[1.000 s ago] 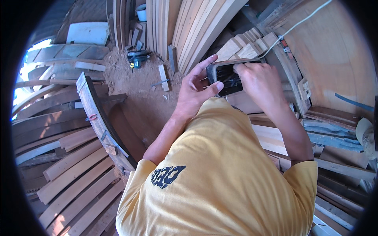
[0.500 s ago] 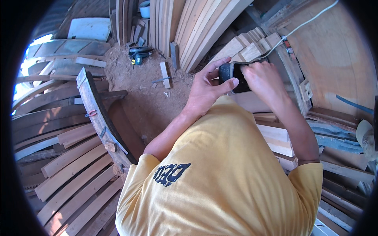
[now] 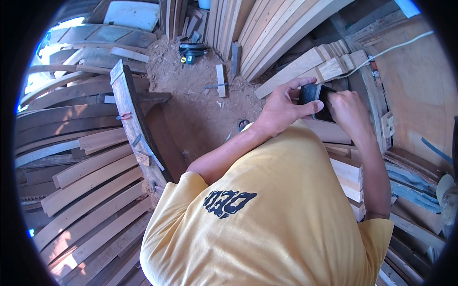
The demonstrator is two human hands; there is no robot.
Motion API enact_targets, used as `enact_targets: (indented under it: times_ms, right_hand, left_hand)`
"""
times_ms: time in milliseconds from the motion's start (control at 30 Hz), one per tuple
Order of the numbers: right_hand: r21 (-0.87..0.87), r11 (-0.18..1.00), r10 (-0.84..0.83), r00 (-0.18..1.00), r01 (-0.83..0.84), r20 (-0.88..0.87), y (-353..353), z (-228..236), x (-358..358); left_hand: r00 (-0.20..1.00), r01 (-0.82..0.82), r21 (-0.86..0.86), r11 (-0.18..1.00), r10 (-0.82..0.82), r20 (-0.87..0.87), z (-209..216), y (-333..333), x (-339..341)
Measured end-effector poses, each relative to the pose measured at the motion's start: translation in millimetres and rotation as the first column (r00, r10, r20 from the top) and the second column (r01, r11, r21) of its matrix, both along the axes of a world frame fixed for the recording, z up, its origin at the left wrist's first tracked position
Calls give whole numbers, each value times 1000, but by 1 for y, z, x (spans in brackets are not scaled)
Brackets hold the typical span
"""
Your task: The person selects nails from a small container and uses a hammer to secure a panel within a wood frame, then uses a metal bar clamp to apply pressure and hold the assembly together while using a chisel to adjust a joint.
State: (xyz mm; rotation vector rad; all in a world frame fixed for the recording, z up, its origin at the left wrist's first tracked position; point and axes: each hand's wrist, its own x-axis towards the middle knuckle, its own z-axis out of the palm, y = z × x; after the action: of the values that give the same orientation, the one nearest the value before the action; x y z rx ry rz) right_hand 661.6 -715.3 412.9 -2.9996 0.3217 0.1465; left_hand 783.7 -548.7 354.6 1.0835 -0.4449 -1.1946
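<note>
In front of my chest, my left hand (image 3: pixel 286 107) grips a small black box-like case (image 3: pixel 309 94), its thumb on the near edge and a finger stretched along the far side. My right hand (image 3: pixel 350 112) is curled against the case's dark right side. Its fingertips are hidden there, so whether they pinch something or reach inside does not show. The exact kind of case cannot be made out.
A green power tool (image 3: pixel 191 51) and a short wood offcut (image 3: pixel 221 81) lie on the sawdust-covered ground. Long planks (image 3: pixel 286 33) lean at the back. An upright timber (image 3: pixel 136 124) and curved boards (image 3: pixel 95 178) stand left; a plywood panel (image 3: pixel 415 90) is right.
The view has shifted, so both hands and the case appear farther right and slightly lower. The grip of the left hand looks the same, and the right hand stays at the case.
</note>
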Motion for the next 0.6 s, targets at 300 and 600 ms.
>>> enact_targets:
  times_ms: [300,600]
  right_hand:
    - [67,996,64,988,-54,-144,0,-4,0]
    - [131,983,149,976,-129,-160,-13,-24,-2]
  left_hand:
    - [999,35,52,998,-35,-10,-3,3,3]
    - [997,26,113,993,-34,63,1,6,4]
